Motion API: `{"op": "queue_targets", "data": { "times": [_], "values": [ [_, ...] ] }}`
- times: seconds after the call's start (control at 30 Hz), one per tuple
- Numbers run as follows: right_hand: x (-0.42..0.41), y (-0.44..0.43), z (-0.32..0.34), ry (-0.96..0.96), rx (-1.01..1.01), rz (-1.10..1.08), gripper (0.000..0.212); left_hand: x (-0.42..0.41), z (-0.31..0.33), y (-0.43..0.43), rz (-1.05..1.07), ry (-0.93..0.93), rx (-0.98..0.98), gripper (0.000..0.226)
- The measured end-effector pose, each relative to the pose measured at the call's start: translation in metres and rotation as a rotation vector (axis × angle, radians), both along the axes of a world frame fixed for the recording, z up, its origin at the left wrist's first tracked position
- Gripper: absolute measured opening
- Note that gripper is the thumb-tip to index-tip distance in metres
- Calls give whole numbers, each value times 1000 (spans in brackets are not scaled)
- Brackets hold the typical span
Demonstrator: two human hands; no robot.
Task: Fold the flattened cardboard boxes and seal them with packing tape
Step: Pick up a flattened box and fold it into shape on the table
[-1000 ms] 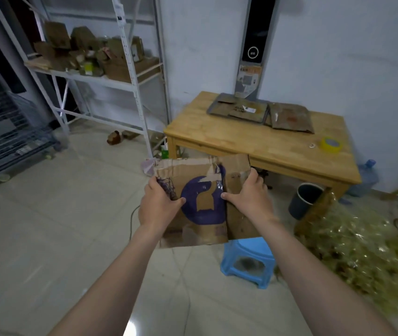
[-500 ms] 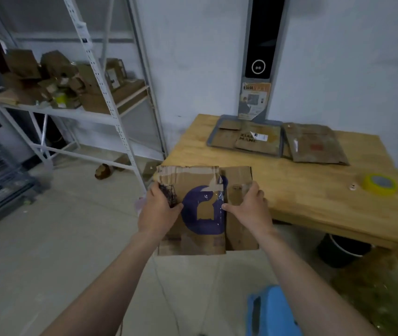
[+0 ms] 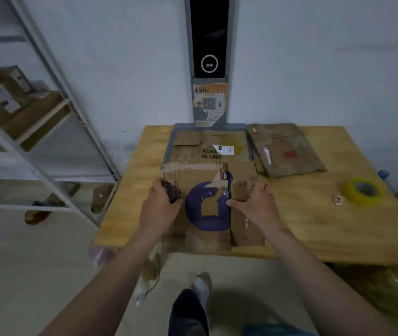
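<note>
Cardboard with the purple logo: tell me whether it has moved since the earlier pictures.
Yes. The cardboard has gone forward, from over the floor short of the table to over its near edge.

Purple-printed flattened cardboard box (image 3: 207, 209) over the rectangular wooden table's (image 3: 302, 226) near edge; yellow tape roll (image 3: 352, 197) on its right; white metal shelf (image 3: 40, 124) left of it.
</note>
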State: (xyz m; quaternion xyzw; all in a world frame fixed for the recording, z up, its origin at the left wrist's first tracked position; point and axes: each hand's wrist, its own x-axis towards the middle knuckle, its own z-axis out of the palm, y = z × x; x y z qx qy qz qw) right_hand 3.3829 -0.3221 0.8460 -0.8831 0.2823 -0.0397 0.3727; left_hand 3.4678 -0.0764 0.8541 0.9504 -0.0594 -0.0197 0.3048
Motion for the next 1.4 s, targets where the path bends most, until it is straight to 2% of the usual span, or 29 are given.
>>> {"op": "queue_targets", "data": {
  "times": [0.17,0.3,0.43,0.53,0.67,0.87,1.0,1.17,1.27,1.4],
  "values": [
    [53,-80,-18,100,7,-142,103,107,-39,-94,-176,117,44,60],
    [69,-138,-27,206,29,-266,111,149,-56,-175,-287,245,38,68],
    [73,-195,-47,324,-13,-314,110,163,-81,-241,-357,306,67,68],
    [78,-235,-69,360,-33,-314,111,163,-104,-279,-345,344,90,80],
    [86,-287,-111,416,-25,-252,120,155,-147,-329,-268,415,122,83],
    [91,-377,-195,545,15,-79,123,127,-235,-389,-92,584,148,65],
    [88,-399,-236,546,-73,-42,121,113,-265,-407,-34,559,235,58],
    [84,-396,-271,547,-85,-80,123,111,-284,-414,-33,483,358,71],
    [82,-398,-286,522,-134,-64,125,111,-295,-419,-22,460,338,77],
    [83,-403,-297,449,-141,-33,127,125,-303,-415,-84,456,254,71]
  ]
}}
